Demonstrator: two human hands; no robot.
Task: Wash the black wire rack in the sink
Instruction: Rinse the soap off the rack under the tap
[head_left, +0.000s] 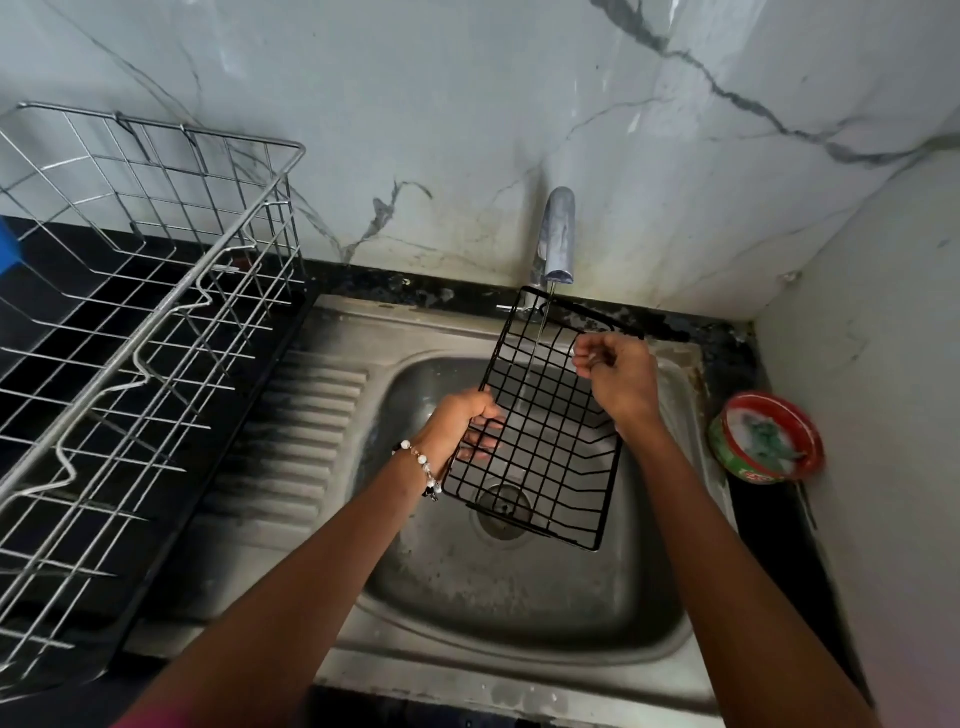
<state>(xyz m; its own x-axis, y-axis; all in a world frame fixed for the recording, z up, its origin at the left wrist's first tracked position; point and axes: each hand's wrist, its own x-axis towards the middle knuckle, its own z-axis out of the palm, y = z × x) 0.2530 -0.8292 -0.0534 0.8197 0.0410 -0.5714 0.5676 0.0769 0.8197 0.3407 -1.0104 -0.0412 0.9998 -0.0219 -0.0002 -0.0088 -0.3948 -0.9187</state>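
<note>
The steel sink (649, 613) is holding only its drain (504, 506). Over it, the left hand (462, 415) is gripping the black wire rack (545, 431) by its side, and the right hand (618, 376) is pinching its top edge. A thin stream is falling from the tap (558, 234). The red tub (769, 436) is holding green soap.

My one camera sits on my head and looks forward and steeply down, close over the sink (519, 597). Its wide lens bends the wall (415, 104) at the top and takes in the drainer (140, 332) at the left edge. My forearms run up from the bottom edge toward the tap (558, 234) at the middle.
</note>
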